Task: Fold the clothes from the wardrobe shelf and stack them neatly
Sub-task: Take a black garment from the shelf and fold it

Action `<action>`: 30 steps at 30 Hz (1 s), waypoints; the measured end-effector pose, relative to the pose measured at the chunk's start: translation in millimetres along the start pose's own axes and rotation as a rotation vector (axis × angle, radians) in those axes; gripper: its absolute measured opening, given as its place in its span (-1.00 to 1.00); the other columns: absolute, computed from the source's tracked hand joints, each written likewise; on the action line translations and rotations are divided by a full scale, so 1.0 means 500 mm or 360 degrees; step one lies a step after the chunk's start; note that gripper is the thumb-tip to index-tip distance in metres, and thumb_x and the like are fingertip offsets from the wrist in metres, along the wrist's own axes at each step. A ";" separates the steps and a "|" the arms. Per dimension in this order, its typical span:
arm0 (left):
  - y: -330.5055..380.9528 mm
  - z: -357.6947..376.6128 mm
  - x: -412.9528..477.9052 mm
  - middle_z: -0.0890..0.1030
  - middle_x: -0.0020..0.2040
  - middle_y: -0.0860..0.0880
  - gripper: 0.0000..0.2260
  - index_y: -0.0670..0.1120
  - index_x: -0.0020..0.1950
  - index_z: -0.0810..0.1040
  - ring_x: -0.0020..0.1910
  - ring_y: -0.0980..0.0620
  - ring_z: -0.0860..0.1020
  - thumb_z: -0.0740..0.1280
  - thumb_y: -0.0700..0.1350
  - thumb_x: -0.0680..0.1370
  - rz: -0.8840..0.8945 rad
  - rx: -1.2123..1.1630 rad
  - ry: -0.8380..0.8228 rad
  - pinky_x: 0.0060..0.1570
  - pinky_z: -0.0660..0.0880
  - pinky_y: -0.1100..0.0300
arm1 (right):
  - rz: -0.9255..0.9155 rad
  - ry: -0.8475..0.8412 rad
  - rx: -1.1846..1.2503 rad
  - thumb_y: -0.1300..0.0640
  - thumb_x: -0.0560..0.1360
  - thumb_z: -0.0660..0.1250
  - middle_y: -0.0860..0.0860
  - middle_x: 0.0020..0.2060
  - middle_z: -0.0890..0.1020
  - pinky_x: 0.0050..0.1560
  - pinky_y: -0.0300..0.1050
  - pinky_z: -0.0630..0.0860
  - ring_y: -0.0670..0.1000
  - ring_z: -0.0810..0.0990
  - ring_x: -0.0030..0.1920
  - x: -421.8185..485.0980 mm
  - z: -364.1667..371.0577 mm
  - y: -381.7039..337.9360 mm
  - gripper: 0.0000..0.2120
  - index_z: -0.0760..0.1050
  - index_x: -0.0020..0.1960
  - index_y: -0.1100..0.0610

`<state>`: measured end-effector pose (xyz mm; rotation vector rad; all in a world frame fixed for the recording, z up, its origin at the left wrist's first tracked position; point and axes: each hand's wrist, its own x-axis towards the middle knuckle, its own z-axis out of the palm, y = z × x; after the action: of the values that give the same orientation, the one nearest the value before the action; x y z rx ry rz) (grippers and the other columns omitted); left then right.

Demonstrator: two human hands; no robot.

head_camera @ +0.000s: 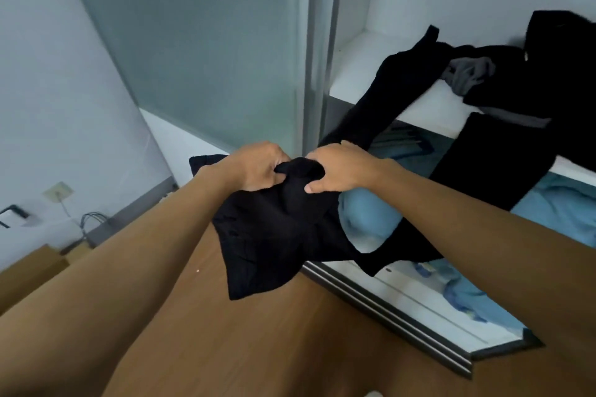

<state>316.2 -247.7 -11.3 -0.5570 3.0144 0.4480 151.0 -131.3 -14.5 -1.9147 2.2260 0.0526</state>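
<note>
- Step in hand (judgement): pulling one piece off the shelf and finding its edges. No fold made yet, no stack visible.
- Left hand [254, 169]: fingers curled, pinching a bunch of the black garment [277, 235]. Right hand [338, 171]: fingers curled over the same bunch, thumb pressed on the cloth. The hands sit just beside each other.
- Garment location: held in the air between and below both hands, above the wooden floor [209, 332]. The crumpled body hangs down and left of the hands.
- Long axis: diagonal. A narrow black strip runs up and right from the right hand to the wardrobe shelf [351, 84]; the free lower edge points down-left. Cannot tell whether that strip is the same piece.
- Beyond the right hand: heap of dark clothes [522, 80] on the shelf, with a grey piece [467, 74] on top.
- Next move (judgement): draw it clear of the shelf, spread the hands apart to locate corners or seams, shake it flat.
</note>
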 end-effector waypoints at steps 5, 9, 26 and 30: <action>-0.107 -0.012 -0.084 0.57 -0.25 0.09 -0.93 0.04 -0.12 0.55 -0.17 -0.05 0.53 0.37 0.00 0.54 -0.0111 0.0042 0.0214 -0.15 0.49 0.05 | 0.0124 0.0191 0.0221 -0.22 0.55 0.28 -0.01 -0.39 0.54 -0.20 -0.04 0.32 0.00 0.52 -0.32 0.035 0.040 -0.087 -0.54 0.42 -0.33 0.12; -0.183 -0.014 -0.111 0.57 -0.23 0.12 -0.77 0.15 -0.09 0.55 -0.19 -0.02 0.51 0.41 0.26 0.44 -0.0405 -0.0012 0.0173 -0.14 0.43 0.10 | 0.0253 0.0376 0.0459 -0.16 0.57 0.28 -0.04 -0.44 0.51 -0.29 -0.10 0.32 0.01 0.54 -0.33 0.012 0.060 -0.115 -0.52 0.33 -0.43 0.07; 0.109 0.011 0.006 0.68 -0.09 0.04 -0.85 0.10 0.03 0.69 -0.10 -0.05 0.59 0.38 0.09 0.55 0.0422 0.0234 0.0234 -0.19 0.44 0.09 | 0.0713 0.0469 0.1150 -0.18 0.45 0.39 -0.09 0.06 0.62 0.05 -0.12 0.51 -0.07 0.58 0.07 -0.220 0.159 -0.063 -0.55 0.51 0.26 0.00; 0.170 -0.010 0.013 0.55 -0.39 0.31 -0.88 0.24 -0.27 0.61 -0.36 0.23 0.48 0.47 0.10 0.45 0.0501 -0.0245 0.0381 -0.32 0.35 0.19 | 0.0716 0.0859 0.1196 0.04 0.57 0.35 -0.01 -0.34 0.59 -0.39 -0.35 0.37 -0.20 0.53 -0.38 -0.244 0.095 -0.021 -0.75 0.59 -0.12 0.23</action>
<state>279.9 -175.3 16.1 -0.1467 3.3316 0.6789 184.5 -6.5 -38.3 -1.0796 2.4168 -1.1689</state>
